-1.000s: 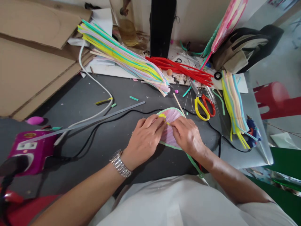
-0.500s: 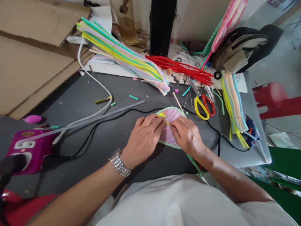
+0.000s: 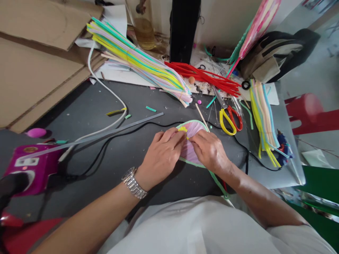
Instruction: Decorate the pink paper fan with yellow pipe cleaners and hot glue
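Both my hands sit over a fan-shaped piece of pale pink and lilac pipe cleaners (image 3: 191, 133), edged with a mint-green pipe cleaner that runs down past my right wrist as a stem (image 3: 218, 182). My left hand (image 3: 161, 155) grips the fan's left side, a silver wristwatch (image 3: 134, 183) on its wrist. My right hand (image 3: 209, 151) pinches the fan from the other side. Between my fingertips lies a small yellow pipe-cleaner bit (image 3: 182, 129). The fan's lower middle is partly hidden by my hands.
A black cable (image 3: 137, 127) and a grey strip (image 3: 113, 130) cross the dark work surface. Beyond lie multicoloured pipe-cleaner bundles (image 3: 137, 60), red pipe cleaners (image 3: 203, 77), and yellow-and-red scissors (image 3: 229, 121). A magenta device (image 3: 31, 165) sits at the left.
My right fingertips have shifted slightly left, closer to the yellow bit. My left hand and the fan look almost unchanged, and the whole view has drifted a little.
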`<action>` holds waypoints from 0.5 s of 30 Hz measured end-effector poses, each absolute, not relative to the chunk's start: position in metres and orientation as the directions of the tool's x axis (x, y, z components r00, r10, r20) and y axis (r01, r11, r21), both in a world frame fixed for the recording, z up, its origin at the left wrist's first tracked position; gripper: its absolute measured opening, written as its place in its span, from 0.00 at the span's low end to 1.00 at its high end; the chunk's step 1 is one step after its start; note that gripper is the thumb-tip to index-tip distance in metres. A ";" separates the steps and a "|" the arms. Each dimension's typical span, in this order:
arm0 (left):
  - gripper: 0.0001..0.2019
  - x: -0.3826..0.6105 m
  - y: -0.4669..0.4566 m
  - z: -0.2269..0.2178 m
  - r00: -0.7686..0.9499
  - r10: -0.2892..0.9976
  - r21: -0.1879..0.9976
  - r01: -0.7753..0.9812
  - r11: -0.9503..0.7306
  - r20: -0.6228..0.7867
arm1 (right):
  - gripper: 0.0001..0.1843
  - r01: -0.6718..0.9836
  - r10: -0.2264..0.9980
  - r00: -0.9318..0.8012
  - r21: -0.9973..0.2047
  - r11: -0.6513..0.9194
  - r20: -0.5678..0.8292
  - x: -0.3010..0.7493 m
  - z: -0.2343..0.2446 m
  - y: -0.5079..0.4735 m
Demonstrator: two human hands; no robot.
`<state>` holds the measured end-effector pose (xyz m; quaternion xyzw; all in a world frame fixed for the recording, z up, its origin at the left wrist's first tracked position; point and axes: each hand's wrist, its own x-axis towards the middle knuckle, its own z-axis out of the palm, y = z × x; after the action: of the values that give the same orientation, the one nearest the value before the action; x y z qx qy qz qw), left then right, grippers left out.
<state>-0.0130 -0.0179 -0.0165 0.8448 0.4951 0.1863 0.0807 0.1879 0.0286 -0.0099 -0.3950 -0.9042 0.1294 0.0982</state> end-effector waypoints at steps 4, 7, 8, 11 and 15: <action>0.15 -0.012 -0.018 -0.016 0.444 0.867 0.319 0.807 -0.497 0.228 | 0.13 0.679 0.722 -0.686 -0.277 0.679 0.089 0.189 -0.008 0.031; 0.15 -0.011 -0.019 -0.016 0.444 0.866 0.316 0.807 -0.498 0.231 | 0.13 0.685 0.719 -0.687 -0.237 0.689 0.105 0.189 -0.007 0.030; 0.15 -0.011 -0.019 -0.016 0.444 0.866 0.313 0.809 -0.498 0.231 | 0.13 0.686 0.718 -0.687 -0.227 0.691 0.109 0.188 -0.007 0.030; 0.16 -0.012 -0.019 -0.016 0.445 0.866 0.309 0.810 -0.498 0.229 | 0.14 0.689 0.721 -0.683 -0.224 0.689 0.114 0.188 -0.007 0.028; 0.16 -0.014 -0.018 -0.018 0.426 0.868 0.347 0.798 -0.494 0.256 | 0.10 0.715 0.758 -0.646 -0.276 0.643 0.092 0.191 -0.006 0.027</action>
<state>-0.0144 -0.0175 -0.0178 0.8399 0.4957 0.2034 0.0863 0.1914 0.0268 -0.0063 -0.4088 -0.9007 0.1077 0.1002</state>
